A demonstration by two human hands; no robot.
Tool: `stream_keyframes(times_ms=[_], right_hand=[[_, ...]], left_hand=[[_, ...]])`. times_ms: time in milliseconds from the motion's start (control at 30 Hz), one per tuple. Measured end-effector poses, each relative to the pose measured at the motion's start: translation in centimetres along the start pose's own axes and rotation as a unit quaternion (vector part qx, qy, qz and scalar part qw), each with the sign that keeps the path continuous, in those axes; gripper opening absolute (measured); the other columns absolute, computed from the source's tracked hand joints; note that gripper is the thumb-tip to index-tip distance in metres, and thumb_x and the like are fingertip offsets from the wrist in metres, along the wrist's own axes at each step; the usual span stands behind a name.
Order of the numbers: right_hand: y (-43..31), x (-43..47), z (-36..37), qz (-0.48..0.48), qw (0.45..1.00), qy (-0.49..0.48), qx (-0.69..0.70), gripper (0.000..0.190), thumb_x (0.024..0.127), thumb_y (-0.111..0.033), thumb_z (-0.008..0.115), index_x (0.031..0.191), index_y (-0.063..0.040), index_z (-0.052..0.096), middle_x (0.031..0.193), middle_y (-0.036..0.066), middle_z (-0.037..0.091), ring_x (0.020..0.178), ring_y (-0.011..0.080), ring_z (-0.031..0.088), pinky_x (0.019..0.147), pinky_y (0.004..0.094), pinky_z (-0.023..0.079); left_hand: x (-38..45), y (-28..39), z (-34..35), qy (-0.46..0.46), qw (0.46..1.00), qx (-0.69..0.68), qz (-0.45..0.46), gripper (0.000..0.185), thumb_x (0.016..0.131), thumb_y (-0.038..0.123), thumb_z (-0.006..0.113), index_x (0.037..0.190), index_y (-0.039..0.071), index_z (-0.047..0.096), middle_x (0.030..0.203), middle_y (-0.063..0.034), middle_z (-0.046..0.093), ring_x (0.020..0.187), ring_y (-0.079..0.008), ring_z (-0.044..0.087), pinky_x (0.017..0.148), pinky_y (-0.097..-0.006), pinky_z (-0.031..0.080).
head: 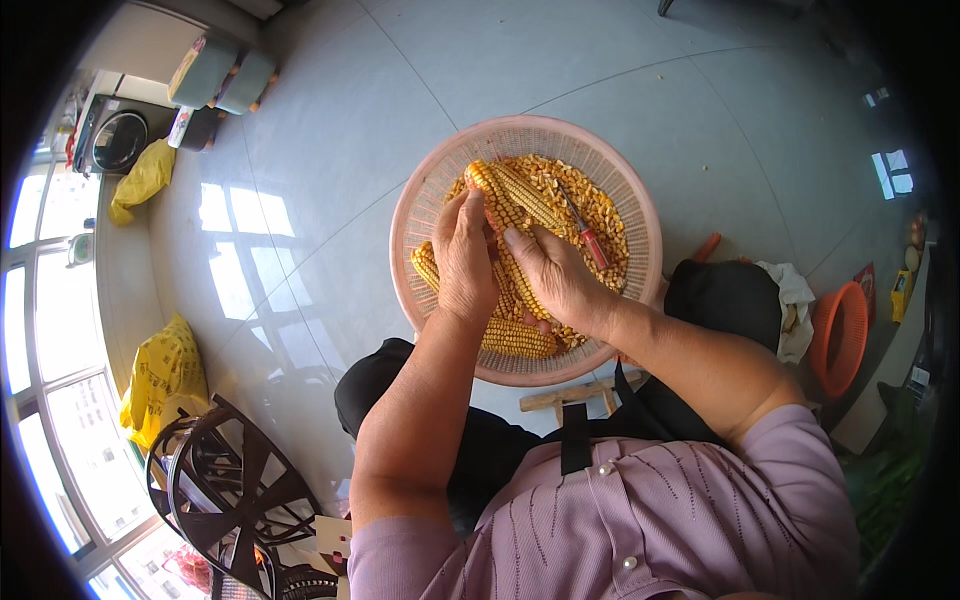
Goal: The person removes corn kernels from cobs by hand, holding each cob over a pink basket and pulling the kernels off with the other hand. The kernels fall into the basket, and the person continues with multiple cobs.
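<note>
A long yellow corn cob (496, 196) slants between my hands over a pink plastic basket (651, 259). My left hand (465, 262) grips it along its left side, near the far end. My right hand (562, 274) holds its right side, the thumb pressed on the kernels. Beneath lie loose corn kernels (609, 221) and several more cobs: one beyond the held cob (534, 196), one at the left (424, 264), and one by the near rim (519, 339). On the kernels rests a screwdriver (594, 246) with a red handle. My fingers hide part of the held cob.
A low wooden stool (577, 391) shows beyond my lap. On the right are an orange plastic basket (838, 337) and a white bag (793, 307). At left, a dark chair (244, 495), yellow bags (166, 367), small stools (202, 71) and a washing machine (120, 139) stand near the windows.
</note>
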State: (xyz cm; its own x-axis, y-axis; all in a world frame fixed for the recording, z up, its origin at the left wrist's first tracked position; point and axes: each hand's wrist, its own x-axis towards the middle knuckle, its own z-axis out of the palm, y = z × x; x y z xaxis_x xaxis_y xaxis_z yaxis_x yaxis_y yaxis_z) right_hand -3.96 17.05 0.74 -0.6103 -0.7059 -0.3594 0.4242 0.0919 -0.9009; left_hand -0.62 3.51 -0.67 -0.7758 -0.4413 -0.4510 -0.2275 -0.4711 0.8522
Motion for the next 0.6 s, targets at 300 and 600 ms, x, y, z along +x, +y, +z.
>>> stream_keyframes(times_ms=[300,600], right_hand=[[0.4,-0.3,0.3,-0.016,0.994,0.039,-0.105,0.048,0.111,-0.039,0.037,0.119,0.004,0.055,0.100,0.011,0.064,0.093,0.0157,0.060,0.084,0.0323,0.049],[0.0,0.2,-0.2,-0.010,0.998,0.029,-0.048,0.051,0.109,-0.043,0.039,0.115,0.004,0.058,0.094,0.013,0.066,0.089,0.0202,0.064,0.080,0.0341,0.051]], left_hand=[[-0.7,-1.4,0.9,0.013,0.989,0.123,0.084,0.042,0.111,0.032,0.041,0.122,-0.004,0.059,0.104,-0.0113,0.065,0.096,-0.0160,0.058,0.088,-0.0326,0.049],[-0.2,-0.7,0.3,0.015,0.999,0.014,0.047,0.034,0.108,0.026,0.046,0.118,-0.003,0.060,0.103,-0.0080,0.065,0.092,-0.0164,0.059,0.083,-0.0314,0.050]])
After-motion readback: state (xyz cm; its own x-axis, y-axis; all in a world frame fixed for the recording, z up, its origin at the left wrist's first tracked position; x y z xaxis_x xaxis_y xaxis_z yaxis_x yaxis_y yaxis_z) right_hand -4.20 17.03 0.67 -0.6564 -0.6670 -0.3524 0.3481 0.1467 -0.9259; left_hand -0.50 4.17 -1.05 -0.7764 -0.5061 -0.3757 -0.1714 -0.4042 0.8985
